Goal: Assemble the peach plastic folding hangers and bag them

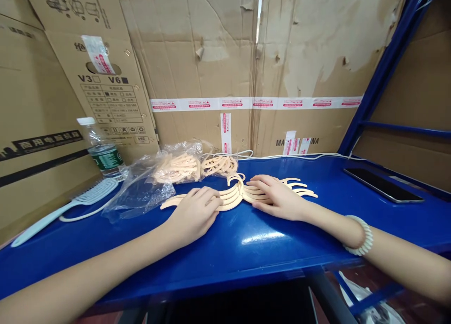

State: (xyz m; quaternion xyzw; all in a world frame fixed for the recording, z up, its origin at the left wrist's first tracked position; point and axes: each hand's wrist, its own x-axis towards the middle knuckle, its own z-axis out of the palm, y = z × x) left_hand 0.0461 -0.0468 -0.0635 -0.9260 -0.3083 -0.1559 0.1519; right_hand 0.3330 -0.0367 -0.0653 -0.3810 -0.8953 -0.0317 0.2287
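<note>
A stack of cream-coloured clothes hangers (230,201) lies on the blue tabletop, hooks at the far side and curved arms fanned out to both sides. My left hand (195,210) is closed over the left arms of the stack, its fingers bent. On the other side, my right hand (278,197) grips the right arms, with the thumb on the near edge and the fingers reaching across the top. The hanger tips stick out past both hands. Under my palms the arms are hidden.
Behind the stack lie clear plastic bags of similar cream pieces (179,168). At the left are a loose plastic wrapper (141,192), a light blue hairbrush (95,193), a white cable and a water bottle (104,152). A phone (382,184) lies right. Cardboard (204,56) walls the back.
</note>
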